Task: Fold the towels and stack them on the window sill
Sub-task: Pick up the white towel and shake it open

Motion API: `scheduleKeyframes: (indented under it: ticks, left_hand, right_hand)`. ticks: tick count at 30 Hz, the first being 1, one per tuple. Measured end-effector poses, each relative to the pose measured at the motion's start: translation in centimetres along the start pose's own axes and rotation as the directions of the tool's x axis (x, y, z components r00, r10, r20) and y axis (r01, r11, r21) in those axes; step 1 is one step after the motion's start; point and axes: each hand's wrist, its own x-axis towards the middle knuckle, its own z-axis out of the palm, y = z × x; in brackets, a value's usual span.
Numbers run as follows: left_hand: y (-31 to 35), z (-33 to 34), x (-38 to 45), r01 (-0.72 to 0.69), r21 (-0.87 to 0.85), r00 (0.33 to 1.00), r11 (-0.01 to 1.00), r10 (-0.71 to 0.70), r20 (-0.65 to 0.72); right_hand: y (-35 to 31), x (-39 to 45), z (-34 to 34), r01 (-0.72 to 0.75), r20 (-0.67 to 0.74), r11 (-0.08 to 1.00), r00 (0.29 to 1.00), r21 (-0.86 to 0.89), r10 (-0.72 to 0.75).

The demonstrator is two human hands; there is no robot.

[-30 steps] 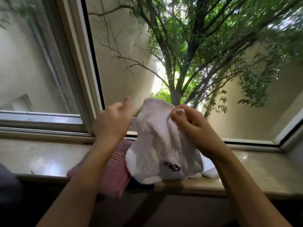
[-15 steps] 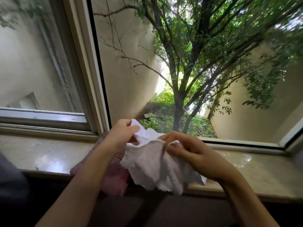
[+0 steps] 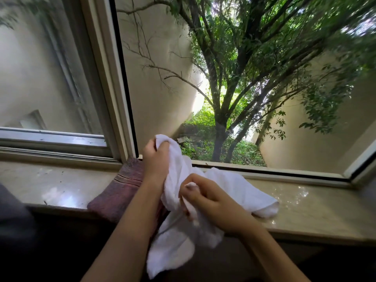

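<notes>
A crumpled white towel hangs in front of the window sill. My left hand grips its top corner, raised near the window frame. My right hand pinches the towel lower down, at its middle. More white cloth spreads to the right on the sill; I cannot tell whether it is the same towel. A pink towel lies on the sill under my left forearm, partly hidden.
The marble sill runs left to right with glossy bare stretches at the left and right. The window frame rises just behind my left hand. A tree stands outside the glass. Something dark grey sits at the left edge.
The towel was bunched between both hands; now my left hand has lifted one end while my right hand has slid lower, and the cloth hangs longer below the sill edge.
</notes>
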Motion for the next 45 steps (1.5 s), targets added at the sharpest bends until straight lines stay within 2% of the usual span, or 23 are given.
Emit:
scheduleKeyframes:
  ticks: [2,4,6,7,9,11,12,15,17,21,25,28,29,31,34,35,37,39,41,43,45]
  left_hand:
    - [0.4,0.2,0.3,-0.053,0.029,0.998,0.998,0.052,0.025]
    - [0.6,0.3,0.8,-0.093,0.047,0.994,0.995,0.090,0.068]
    - [0.6,0.1,1.5,-0.089,0.061,0.989,0.994,0.081,0.124]
    - [0.5,0.0,1.8,-0.086,0.068,0.987,0.994,0.075,0.142]
    - [0.3,-0.2,2.3,-0.090,0.077,0.985,0.993,0.077,0.154]
    - [0.2,-0.2,2.6,-0.093,0.089,0.986,0.992,0.079,0.150]
    - [0.2,-0.2,2.7,-0.095,0.101,0.986,0.990,0.080,0.144]
    - [-0.1,0.0,2.9,-0.085,0.092,0.988,0.992,0.072,0.138]
    - [-0.3,0.0,2.9,-0.079,0.083,0.988,0.993,0.066,0.142]
    - [-0.8,0.2,3.0,-0.082,0.059,0.985,0.995,0.072,0.159]
    - [-0.9,0.1,3.1,-0.098,0.043,0.980,0.994,0.089,0.179]
    - [-0.9,0.0,3.2,-0.107,0.035,0.979,0.994,0.099,0.176]
    - [-0.9,-0.1,3.2,-0.115,0.042,0.979,0.993,0.106,0.172]
    - [-0.8,-0.2,3.1,-0.132,0.052,0.978,0.990,0.121,0.169]
    - [-0.6,-0.5,2.8,-0.140,0.042,0.975,0.989,0.131,0.178]
    - [-0.6,-0.7,2.7,-0.147,0.041,0.973,0.988,0.137,0.185]
    - [-0.7,-1.2,2.7,-0.176,0.064,0.967,0.982,0.161,0.195]
    - [-0.6,-1.8,2.8,-0.192,0.069,0.961,0.979,0.173,0.215]
    - [-0.2,-2.3,2.7,-0.180,0.014,0.957,0.983,0.172,0.232]
    - [0.0,-2.7,2.6,-0.155,-0.023,0.957,0.988,0.156,0.243]
    - [0.3,-3.0,2.5,-0.123,-0.054,0.959,0.991,0.132,0.249]
  right_hand:
    - [0.3,0.5,-0.4,-0.008,-0.047,1.000,0.999,-0.003,0.008]
    - [0.5,1.5,-1.7,0.000,-0.155,1.000,0.988,0.024,0.004]
    - [0.1,2.3,-3.2,-0.006,-0.193,1.000,0.981,-0.023,0.001]
    - [-0.3,2.5,-3.6,-0.010,-0.141,0.994,0.990,-0.112,-0.006]
    - [-1.3,2.1,-3.1,0.030,0.138,0.943,0.990,-0.332,0.017]
    - [-1.4,1.0,-0.9,0.112,0.428,0.850,0.893,-0.515,0.142]
    - [-0.9,0.5,0.1,0.180,0.484,0.774,0.856,-0.607,0.180]
    - [1.0,-0.2,1.7,0.433,0.547,0.489,0.830,-0.757,0.112]
    - [2.1,-0.2,1.7,0.467,0.551,0.396,0.825,-0.791,0.127]
    - [3.0,-0.1,1.3,0.386,0.461,0.339,0.869,-0.858,0.177]
    - [3.9,-0.2,1.5,0.380,0.437,0.279,0.882,-0.882,0.179]
    - [4.9,-0.4,1.8,0.396,0.408,0.099,0.888,-0.913,0.211]
    - [5.2,-0.3,1.8,0.392,0.401,0.086,0.895,-0.916,0.197]
    - [5.7,0.1,1.7,0.377,0.389,0.106,0.911,-0.920,0.135]
    - [6.0,0.6,1.0,0.333,0.358,0.211,0.929,-0.919,0.095]
    - [6.0,0.7,0.4,0.311,0.348,0.293,0.934,-0.904,0.082]
    - [5.3,1.2,-0.9,0.219,0.315,0.524,0.944,-0.823,0.100]
    - [4.0,1.7,-2.3,0.113,0.272,0.735,0.957,-0.669,0.101]
    - [2.4,2.1,-3.7,0.049,0.183,0.874,0.982,-0.484,0.047]
    - [1.3,2.0,-5.0,-0.023,0.049,0.974,0.998,-0.224,0.035]
    - [1.0,2.1,-6.0,-0.083,-0.098,0.996,0.992,0.026,0.085]
